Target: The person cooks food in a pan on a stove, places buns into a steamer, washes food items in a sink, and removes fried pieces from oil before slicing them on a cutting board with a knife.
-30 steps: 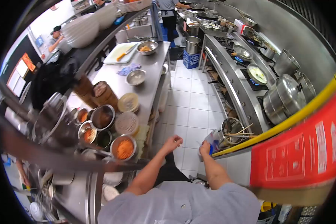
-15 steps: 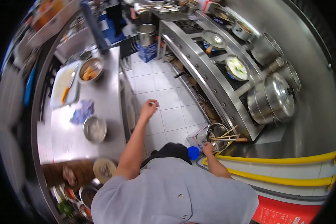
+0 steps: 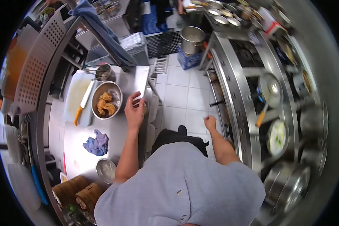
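My left hand (image 3: 135, 112) is raised over the edge of the steel worktable (image 3: 130, 81), its fingers apart and curved with nothing visible between them. Closest to it is a metal bowl (image 3: 116, 92) of fried, golden-brown pieces (image 3: 106, 104). Over the aisle floor, my right hand (image 3: 210, 122) is closed in a fist, touching nothing, and no object shows in it. Beyond the bowl lies a knife with an orange handle (image 3: 78, 115) on a white cutting board (image 3: 72, 94). A crumpled bluish cloth (image 3: 96, 143) and a smaller bowl with whitish contents (image 3: 106, 170) are nearer my body.
On the right runs a stove (image 3: 229, 90) with a wooden-handled pan (image 3: 270, 90), a pan of pale food with green bits (image 3: 278, 137) and a large lidded pot (image 3: 287, 187). A tall pot (image 3: 192, 34) stands on a blue crate (image 3: 188, 60) ahead. Bamboo steamers (image 3: 69, 189) sit at lower left.
My body has turned and moved forward along the aisle. My right hand has left the pot with the chopsticks and closed into a fist. My left hand is now beside the bowl of fried pieces.
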Demonstrator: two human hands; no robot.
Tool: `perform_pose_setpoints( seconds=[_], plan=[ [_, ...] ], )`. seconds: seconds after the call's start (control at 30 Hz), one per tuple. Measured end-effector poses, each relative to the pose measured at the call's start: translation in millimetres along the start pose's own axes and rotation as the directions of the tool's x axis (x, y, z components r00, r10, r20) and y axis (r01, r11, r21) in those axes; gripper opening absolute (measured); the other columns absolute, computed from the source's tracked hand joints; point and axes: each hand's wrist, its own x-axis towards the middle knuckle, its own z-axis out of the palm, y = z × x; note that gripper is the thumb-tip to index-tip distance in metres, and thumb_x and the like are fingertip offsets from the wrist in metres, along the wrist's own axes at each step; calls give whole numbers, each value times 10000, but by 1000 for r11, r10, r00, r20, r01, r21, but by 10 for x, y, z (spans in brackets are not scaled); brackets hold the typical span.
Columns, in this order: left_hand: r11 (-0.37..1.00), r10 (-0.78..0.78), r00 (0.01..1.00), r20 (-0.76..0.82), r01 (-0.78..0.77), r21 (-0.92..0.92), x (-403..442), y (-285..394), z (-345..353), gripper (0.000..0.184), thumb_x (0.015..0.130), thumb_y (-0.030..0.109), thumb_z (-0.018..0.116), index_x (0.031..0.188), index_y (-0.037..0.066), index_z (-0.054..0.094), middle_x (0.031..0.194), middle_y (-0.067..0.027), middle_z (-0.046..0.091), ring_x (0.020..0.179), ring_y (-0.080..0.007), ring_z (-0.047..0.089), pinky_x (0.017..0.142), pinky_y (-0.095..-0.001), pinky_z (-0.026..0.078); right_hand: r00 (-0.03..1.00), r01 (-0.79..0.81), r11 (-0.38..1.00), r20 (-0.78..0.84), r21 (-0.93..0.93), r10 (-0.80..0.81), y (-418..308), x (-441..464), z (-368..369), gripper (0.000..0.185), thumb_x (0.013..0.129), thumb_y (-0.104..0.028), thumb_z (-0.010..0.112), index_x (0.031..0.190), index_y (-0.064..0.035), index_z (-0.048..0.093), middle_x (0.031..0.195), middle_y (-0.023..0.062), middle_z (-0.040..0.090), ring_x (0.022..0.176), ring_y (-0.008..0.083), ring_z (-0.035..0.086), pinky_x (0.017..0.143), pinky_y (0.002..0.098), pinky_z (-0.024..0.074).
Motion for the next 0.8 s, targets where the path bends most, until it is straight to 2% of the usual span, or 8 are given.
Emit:
perform_pose_setpoints(
  seconds=[0.23,0.4,0.47,0.57,0.63,0.7,0.77,0.8],
  plan=[
    [990,43,881,-470,26,139,1430,27,218,517,858,184,718,1299,29,497,1252,-139,554,1093,-250,566,857,-349,498,931,366,920,-45,138,-363,-2074,2934,83,177,749,-176,708,754,-7,658,694,167,654,649,326,641,630,409,506],
    [994,39,819,-572,26,105,2412,-195,609,695,805,203,791,1346,6,401,1137,-146,606,1016,-226,576,858,-352,469,833,548,829,17,108,-553,-3338,4139,567,118,765,-115,676,794,-24,605,717,158,643,688,326,647,644,400,509],
    [988,53,788,-614,48,147,2771,-281,746,666,808,201,789,1321,-9,419,1109,-147,613,990,-219,579,847,-339,466,844,520,828,21,210,-536,-3980,4509,820,103,758,-90,670,809,-37,599,743,161,648,711,334,652,658,408,514],
    [942,20,741,-672,211,260,3258,-286,816,553,808,188,788,1220,-45,503,1055,-154,629,926,-222,593,831,-319,467,718,646,725,135,238,-683,-5099,4878,857,115,757,-88,668,826,-36,592,766,163,653,754,319,659,678,407,517],
    [977,122,607,-785,64,202,3541,-356,857,351,817,144,758,1050,-61,594,976,-168,661,876,-255,633,824,-354,486,615,707,619,134,343,-777,-5772,5155,1073,108,744,-59,667,813,-27,590,760,186,638,770,377,631,714,438,498],
    [969,188,502,-844,43,241,3801,-349,899,239,824,112,735,949,-68,640,925,-173,680,845,-274,655,818,-375,497,514,746,564,232,353,-826,-6443,5501,1332,264,743,-120,706,984,-48,626,1005,221,644,948,397,617,825,444,497],
    [933,261,371,-891,138,331,3918,-525,994,239,845,158,715,933,-52,643,944,-158,673,861,-296,633,838,-397,478,382,898,394,98,197,-919,-6947,5612,1695,489,752,-196,727,1205,-90,579,1301,256,504,1143,443,526,947,464,461],
    [928,248,304,-920,199,315,3942,-605,1046,239,845,158,715,933,-52,643,944,-158,673,861,-296,633,838,-397,478,342,845,423,277,328,-898,-7262,5610,1672,609,769,-242,723,1323,-120,501,1468,254,304,1246,485,420,1022,482,410]
  ],
)
